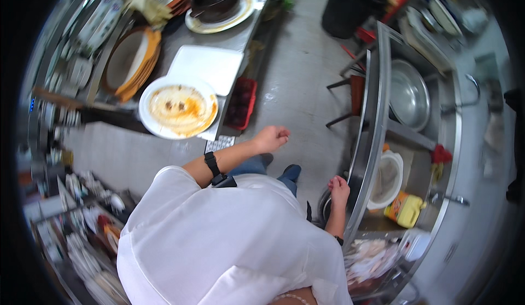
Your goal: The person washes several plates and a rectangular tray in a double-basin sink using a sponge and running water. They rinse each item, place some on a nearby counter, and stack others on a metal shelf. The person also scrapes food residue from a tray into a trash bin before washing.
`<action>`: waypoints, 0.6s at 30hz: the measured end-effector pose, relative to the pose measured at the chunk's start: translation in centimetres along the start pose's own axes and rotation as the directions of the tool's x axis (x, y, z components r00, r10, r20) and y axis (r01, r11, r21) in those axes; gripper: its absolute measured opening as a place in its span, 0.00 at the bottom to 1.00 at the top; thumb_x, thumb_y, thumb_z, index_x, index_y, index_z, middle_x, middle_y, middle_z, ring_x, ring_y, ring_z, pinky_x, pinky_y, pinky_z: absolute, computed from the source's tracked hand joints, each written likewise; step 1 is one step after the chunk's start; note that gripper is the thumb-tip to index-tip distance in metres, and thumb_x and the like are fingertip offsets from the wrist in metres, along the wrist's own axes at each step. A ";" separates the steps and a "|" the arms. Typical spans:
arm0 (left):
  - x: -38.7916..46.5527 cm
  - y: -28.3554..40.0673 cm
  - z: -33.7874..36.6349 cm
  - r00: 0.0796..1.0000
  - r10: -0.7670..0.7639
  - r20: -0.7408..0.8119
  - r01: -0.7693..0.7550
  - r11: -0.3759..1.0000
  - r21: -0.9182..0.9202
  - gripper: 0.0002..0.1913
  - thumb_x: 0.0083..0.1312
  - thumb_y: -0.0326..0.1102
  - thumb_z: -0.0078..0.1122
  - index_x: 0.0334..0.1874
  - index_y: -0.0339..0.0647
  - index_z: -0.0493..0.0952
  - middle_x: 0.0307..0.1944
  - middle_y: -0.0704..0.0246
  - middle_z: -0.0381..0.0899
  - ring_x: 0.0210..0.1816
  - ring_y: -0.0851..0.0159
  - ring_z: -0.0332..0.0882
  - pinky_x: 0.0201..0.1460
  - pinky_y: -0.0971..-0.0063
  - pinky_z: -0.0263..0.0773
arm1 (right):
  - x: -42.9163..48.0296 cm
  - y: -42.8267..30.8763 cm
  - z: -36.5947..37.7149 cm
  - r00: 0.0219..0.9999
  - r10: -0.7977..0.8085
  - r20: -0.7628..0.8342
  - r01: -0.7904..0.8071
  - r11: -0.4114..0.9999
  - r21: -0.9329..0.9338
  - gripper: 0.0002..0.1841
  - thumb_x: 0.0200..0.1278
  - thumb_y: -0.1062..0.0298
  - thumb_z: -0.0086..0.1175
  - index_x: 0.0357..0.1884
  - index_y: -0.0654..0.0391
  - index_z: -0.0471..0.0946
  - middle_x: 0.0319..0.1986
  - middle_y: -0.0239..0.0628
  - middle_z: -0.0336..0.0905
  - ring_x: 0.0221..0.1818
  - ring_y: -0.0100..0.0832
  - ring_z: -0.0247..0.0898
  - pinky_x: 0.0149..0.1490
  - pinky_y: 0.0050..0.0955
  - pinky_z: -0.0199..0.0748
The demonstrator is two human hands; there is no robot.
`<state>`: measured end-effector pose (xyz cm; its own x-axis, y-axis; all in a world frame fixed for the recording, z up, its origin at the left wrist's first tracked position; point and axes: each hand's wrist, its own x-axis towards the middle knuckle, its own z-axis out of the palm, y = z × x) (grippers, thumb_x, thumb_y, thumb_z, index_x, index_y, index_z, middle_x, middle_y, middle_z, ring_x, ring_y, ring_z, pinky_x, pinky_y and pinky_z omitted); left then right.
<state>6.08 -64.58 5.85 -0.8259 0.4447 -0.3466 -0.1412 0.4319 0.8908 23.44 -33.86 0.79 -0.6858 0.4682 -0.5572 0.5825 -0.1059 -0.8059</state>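
Note:
My left hand [272,139] hangs over the floor, loosely curled with nothing in it; a black band with a device circles that forearm. To its left, a white oval plate [182,106] smeared with orange sauce rests at the metal counter's corner, partly over a white board [205,67]. My right hand [339,189] is empty beside the metal sink's front edge [371,141], its fingers loosely bent. In the sink stand a white tub [386,180], a yellow jug [406,210] and a round metal basin [409,95].
Stacked orange-rimmed dishes [135,63] and a dark bowl [215,1] on a plate occupy the counter. A red crate [242,104] sits below its edge. A wooden stool [357,95] and a black bin [348,9] stand along the aisle. Dish shelves are at lower left.

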 end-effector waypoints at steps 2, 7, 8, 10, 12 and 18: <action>-1.7 -1.9 -1.3 0.977 -0.042 -0.210 0.044 0.999 0.007 0.11 0.62 0.31 0.57 0.45 0.35 0.77 0.34 0.65 0.82 0.35 0.70 0.78 0.41 0.76 0.74 | 3.7 -1.4 0.6 0.993 -0.049 0.107 0.067 0.984 -0.167 0.14 0.65 0.65 0.52 0.47 0.65 0.74 0.31 0.36 0.77 0.29 0.25 0.73 0.33 0.21 0.72; -9.0 -8.9 -7.3 0.751 -0.214 -0.625 0.207 0.975 -0.085 0.11 0.60 0.34 0.59 0.42 0.36 0.78 0.31 0.63 0.82 0.33 0.67 0.79 0.38 0.74 0.74 | 9.5 -6.3 6.6 0.888 -0.222 0.404 0.378 0.851 -0.363 0.12 0.63 0.65 0.53 0.40 0.65 0.77 0.27 0.36 0.78 0.28 0.24 0.73 0.33 0.23 0.72; -10.7 -10.3 -8.4 0.693 -0.358 -0.625 0.286 0.933 -0.217 0.11 0.61 0.35 0.59 0.41 0.35 0.79 0.29 0.66 0.81 0.28 0.72 0.76 0.33 0.77 0.72 | 9.6 -7.2 8.1 0.855 -0.292 0.428 0.477 0.767 -0.430 0.13 0.62 0.64 0.53 0.38 0.65 0.78 0.25 0.36 0.77 0.29 0.25 0.73 0.35 0.25 0.72; -13.5 -12.8 -10.1 0.590 -0.480 -0.650 0.192 0.865 -0.464 0.10 0.63 0.33 0.56 0.42 0.34 0.77 0.29 0.69 0.79 0.27 0.73 0.75 0.30 0.80 0.71 | 9.1 -8.3 11.1 0.842 -0.281 0.460 0.503 0.717 -0.483 0.14 0.62 0.62 0.52 0.43 0.62 0.79 0.30 0.38 0.80 0.32 0.29 0.75 0.40 0.28 0.73; -15.9 -15.1 -12.1 0.449 -0.543 -0.710 0.217 0.837 -0.503 0.12 0.62 0.33 0.57 0.44 0.33 0.75 0.31 0.69 0.77 0.28 0.71 0.76 0.29 0.81 0.72 | 7.9 -9.1 13.0 0.801 -0.300 0.517 0.533 0.751 -0.390 0.16 0.57 0.58 0.53 0.39 0.60 0.79 0.32 0.49 0.79 0.36 0.48 0.76 0.42 0.38 0.73; -16.8 -18.6 -20.4 0.230 -0.544 -0.807 0.155 0.839 -0.522 0.11 0.60 0.31 0.55 0.44 0.35 0.74 0.28 0.69 0.76 0.25 0.71 0.74 0.24 0.81 0.69 | 7.1 -10.7 11.7 0.881 -0.242 0.407 0.426 0.780 -0.458 0.16 0.57 0.56 0.54 0.37 0.60 0.78 0.31 0.48 0.79 0.37 0.48 0.75 0.42 0.39 0.73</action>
<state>11.44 -96.13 1.16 -0.5533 -0.7662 -0.3269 -0.5309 0.0220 0.8472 7.29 -39.66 3.09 -0.9224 0.0814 -0.3774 0.3625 0.5189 -0.7742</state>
